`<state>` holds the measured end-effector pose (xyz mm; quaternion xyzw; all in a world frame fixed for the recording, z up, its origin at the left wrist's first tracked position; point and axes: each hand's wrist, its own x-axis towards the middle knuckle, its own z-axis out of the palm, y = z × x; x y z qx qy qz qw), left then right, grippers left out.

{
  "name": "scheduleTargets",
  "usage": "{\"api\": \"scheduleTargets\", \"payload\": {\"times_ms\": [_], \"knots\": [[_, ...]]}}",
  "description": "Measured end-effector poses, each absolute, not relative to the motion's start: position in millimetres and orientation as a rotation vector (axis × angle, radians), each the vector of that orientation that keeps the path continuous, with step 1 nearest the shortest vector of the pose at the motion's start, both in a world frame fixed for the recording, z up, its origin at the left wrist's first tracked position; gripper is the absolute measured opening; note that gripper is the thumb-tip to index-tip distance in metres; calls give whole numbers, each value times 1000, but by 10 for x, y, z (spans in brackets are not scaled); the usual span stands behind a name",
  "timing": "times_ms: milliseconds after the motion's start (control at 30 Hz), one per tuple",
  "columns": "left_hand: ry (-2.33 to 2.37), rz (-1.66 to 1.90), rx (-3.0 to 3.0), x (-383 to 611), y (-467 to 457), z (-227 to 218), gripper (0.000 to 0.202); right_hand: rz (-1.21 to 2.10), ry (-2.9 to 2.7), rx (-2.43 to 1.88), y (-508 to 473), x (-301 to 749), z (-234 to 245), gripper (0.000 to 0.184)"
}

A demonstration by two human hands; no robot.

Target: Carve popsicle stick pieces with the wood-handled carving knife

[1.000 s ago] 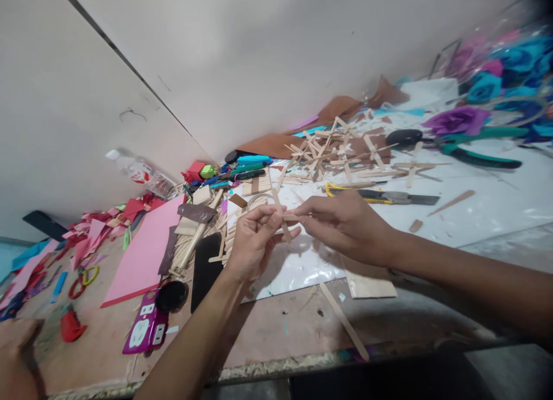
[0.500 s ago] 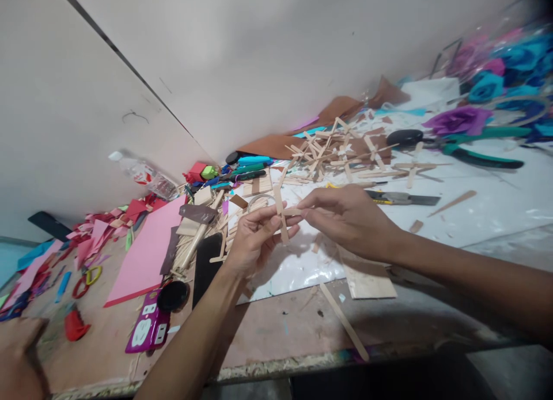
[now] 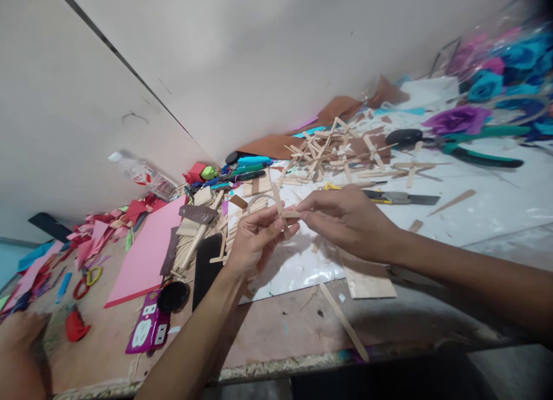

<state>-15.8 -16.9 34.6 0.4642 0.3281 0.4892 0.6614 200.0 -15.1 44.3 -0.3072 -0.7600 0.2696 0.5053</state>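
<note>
My left hand and my right hand meet above the white sheet, both pinching a small cross of two wooden craft sticks. The left fingers close on the upright stick from the left. The right thumb and forefinger pinch the right end of the crossbar. Behind them lies a heap of finished stick crosses, and a bundle of loose sticks lies to the left of my hands.
A yellow utility knife lies just behind my right hand, green-handled pliers and paper flowers further right. A pink sheet, a purple power strip, paper scraps and scissors lie left. Another person's hand shows bottom left.
The stick cross has been turned slightly between my fingers and both hands have shifted a little. The hand at the bottom left has drifted lower.
</note>
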Motion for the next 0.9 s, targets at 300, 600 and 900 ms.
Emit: {"api": "scheduleTargets", "payload": {"times_ms": [300, 600, 900], "knots": [[827, 1157, 1090, -138, -201, 353, 23, 674, -1851, -767, -167, 1995, 439, 21], [859, 1197, 1141, -137, -204, 341, 21, 744, -1783, -759, -169, 1970, 455, 19], [872, 1181, 1196, -96, -257, 383, 16, 806, -1872, -726, -73, 2030, 475, 18]]}}
